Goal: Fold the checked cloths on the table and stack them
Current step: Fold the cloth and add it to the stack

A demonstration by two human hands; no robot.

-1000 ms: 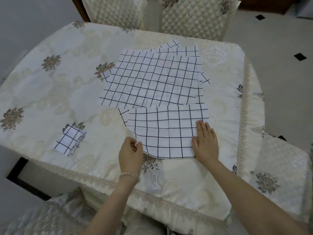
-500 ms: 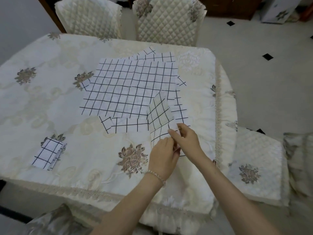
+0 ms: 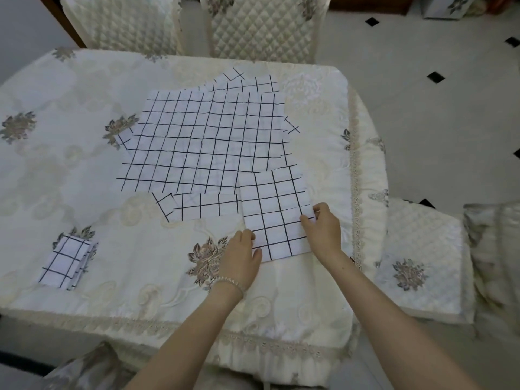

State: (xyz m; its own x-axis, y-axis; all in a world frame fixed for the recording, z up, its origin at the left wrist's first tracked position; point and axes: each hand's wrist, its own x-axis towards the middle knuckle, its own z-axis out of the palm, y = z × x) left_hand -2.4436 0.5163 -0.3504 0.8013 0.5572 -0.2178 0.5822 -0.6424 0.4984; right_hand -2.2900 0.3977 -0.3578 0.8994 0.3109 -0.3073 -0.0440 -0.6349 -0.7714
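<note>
White checked cloth, folded narrow near the table's right edge, is pinched by left hand and right hand; next likely another fold.

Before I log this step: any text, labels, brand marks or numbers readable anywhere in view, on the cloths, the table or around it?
None can be read.
The half-folded cloth, the spread cloths and the folded stack carry only a black grid, no print or tag in view.
The tablecloth and chair covers show only floral and quilted patterns.
The box at the top right is too blurred to tell.
</note>
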